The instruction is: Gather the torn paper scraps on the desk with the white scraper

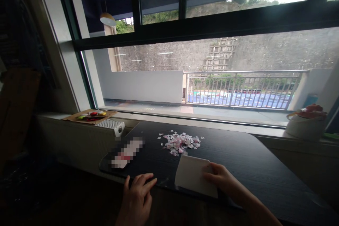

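Note:
My right hand [218, 176] grips the right edge of a flat white card-like sheet [194, 176], its thumb on the near face. The sheet is at the front edge of a black table [233, 148], and I cannot tell whether it rests there or is held just above. Behind it lies a loose pile of small paper pieces [181, 143], white with pinkish marks. My left hand [139, 194] is at the table's front edge, fingers spread, with nothing in it. A pale, pixelated flat item [128, 152] lies on the table's left end.
A large window stands behind the table. On the sill at left are a brown board with colourful pieces [92, 116] and a white slotted box [111, 126]. A white container [304, 125] with reddish contents sits at the right.

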Motion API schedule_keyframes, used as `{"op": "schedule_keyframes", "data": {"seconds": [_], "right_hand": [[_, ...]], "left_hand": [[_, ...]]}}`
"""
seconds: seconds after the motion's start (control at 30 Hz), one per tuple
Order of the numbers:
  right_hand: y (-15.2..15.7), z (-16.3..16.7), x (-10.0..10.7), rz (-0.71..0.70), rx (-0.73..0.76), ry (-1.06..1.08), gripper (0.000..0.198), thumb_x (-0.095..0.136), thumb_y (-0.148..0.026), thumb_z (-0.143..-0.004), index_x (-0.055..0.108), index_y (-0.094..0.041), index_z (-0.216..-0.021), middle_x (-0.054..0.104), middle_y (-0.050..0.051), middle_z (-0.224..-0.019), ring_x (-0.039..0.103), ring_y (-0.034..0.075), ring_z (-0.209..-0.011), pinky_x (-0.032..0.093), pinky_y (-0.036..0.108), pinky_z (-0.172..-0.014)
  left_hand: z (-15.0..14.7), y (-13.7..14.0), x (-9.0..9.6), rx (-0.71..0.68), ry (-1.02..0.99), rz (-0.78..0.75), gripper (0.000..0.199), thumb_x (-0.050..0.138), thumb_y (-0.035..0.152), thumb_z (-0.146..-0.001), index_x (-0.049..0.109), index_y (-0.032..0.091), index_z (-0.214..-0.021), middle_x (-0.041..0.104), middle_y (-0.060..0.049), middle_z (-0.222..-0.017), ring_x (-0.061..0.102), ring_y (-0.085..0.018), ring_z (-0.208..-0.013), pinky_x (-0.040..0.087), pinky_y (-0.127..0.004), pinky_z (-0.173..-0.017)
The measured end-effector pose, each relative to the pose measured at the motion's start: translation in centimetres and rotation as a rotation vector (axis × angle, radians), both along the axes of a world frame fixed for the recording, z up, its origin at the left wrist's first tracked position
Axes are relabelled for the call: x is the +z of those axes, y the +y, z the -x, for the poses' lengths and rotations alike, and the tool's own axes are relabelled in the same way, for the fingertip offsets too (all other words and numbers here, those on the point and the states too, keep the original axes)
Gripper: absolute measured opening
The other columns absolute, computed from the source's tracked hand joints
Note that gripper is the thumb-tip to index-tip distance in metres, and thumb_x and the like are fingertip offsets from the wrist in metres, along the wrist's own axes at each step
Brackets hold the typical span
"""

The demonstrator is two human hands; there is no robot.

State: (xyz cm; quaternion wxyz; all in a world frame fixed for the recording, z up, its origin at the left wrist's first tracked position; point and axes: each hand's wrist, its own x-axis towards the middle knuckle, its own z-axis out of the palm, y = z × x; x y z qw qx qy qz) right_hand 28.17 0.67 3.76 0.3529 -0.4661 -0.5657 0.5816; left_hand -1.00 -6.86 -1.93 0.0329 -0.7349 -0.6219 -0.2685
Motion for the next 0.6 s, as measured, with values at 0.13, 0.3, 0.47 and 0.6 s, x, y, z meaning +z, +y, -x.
{"op": "schedule_keyframes", "data": {"seconds": [0.13,0.3,0.47,0.6], "right_hand": [[-0.5,0.0,0.2,0.021,0.046,0.03,0.031,0.07,-0.03,-0.056,0.067,-0.014,-0.083,0.073,0.006,-0.079,0.068,0.027,-0.082,0.053,0.034,-0.071],[0.0,-1.1,-0.3,-0.097,0.009,0.041,0.033,0.07,-0.036,-0.057,0.066,-0.015,-0.083,0.073,0.006,-0.077,0.067,0.025,-0.075,0.053,0.033,-0.064],[2.9,-2.0,-0.7,-0.321,-0.349,-0.129,0.032,0.064,-0.043,-0.063,0.061,-0.018,-0.084,0.07,0.005,-0.074,0.065,0.024,-0.068,0.051,0.033,-0.058],[4.4,-1.3,-0.6,-0.359,-0.404,-0.177,0.033,0.061,-0.043,-0.065,0.058,-0.019,-0.087,0.069,0.006,-0.077,0.064,0.023,-0.067,0.05,0.034,-0.058]], "left_hand": [[-0.1,0.0,0.0,-0.001,-0.015,0.014,0.06,0.04,0.001,-0.069,0.058,0.036,-0.114,0.062,-0.004,-0.118,0.055,-0.024,-0.109,0.022,-0.067,-0.098],[-0.1,-0.1,-0.2,0.0,-0.029,0.009,0.058,0.042,0.001,-0.068,0.059,0.034,-0.113,0.061,-0.004,-0.118,0.054,-0.024,-0.109,0.023,-0.065,-0.099],[0.1,-0.1,-0.5,-0.003,-0.026,0.017,0.059,0.042,0.002,-0.068,0.059,0.036,-0.113,0.062,-0.003,-0.119,0.054,-0.025,-0.109,0.024,-0.064,-0.099],[0.5,0.1,-0.8,-0.01,0.012,0.013,0.06,0.043,0.002,-0.069,0.058,0.037,-0.115,0.061,-0.003,-0.121,0.055,-0.025,-0.11,0.027,-0.064,-0.098]]}}
